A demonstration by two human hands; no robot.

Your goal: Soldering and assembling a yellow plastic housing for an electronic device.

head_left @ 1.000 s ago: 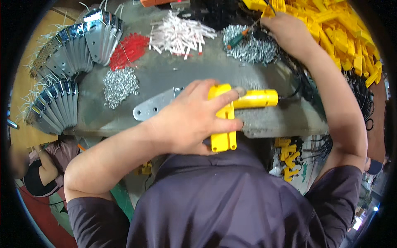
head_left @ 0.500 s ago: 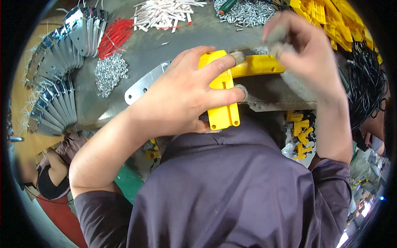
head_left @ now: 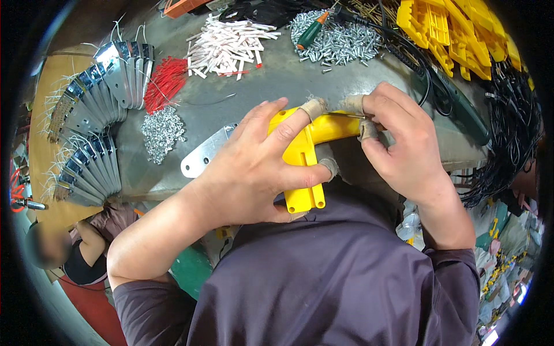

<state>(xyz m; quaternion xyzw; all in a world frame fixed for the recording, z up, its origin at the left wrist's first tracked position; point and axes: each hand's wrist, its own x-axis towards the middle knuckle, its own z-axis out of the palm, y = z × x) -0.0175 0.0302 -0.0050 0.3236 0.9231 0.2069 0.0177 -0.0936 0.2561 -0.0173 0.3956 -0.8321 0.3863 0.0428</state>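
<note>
Workbench: your grey, worn worktop (head_left: pixel 277 83) curves across the view, with a pale wooden surface (head_left: pixel 40 181) at its left.
Yellow housing (head_left: pixel 300 154): it lies in front of you, over the bench's near edge, with its yellow handle (head_left: pixel 337 127) pointing right and two small round holes at its near end.
Metal plate (head_left: pixel 198 159): its rounded, holed end reaches out leftward from beneath your left hand.
Left hand (head_left: pixel 251 164): your fingers are spread across the housing and grasp it, wraps on the fingertips.
Right hand (head_left: pixel 407 138): your thumb and forefinger, also wrapped, close in at the handle's far end; you cannot tell from this angle what they pinch.
Markings: any print on the housing or plate is too small to read.
Far side: you have red strips (head_left: pixel 165 85), white strips (head_left: pixel 231 49) and a heap of screws (head_left: pixel 343 43) with a green-and-orange screwdriver (head_left: pixel 313 32) on it.
Left side: small shiny metal pieces (head_left: pixel 163 134) lie near fanned metal plates (head_left: pixel 86 167).
Right side: yellow parts (head_left: pixel 453 34) are piled beyond black cables (head_left: pixel 505 132).
Neighbour: another person (head_left: pixel 86 254) is at your lower left.
</note>
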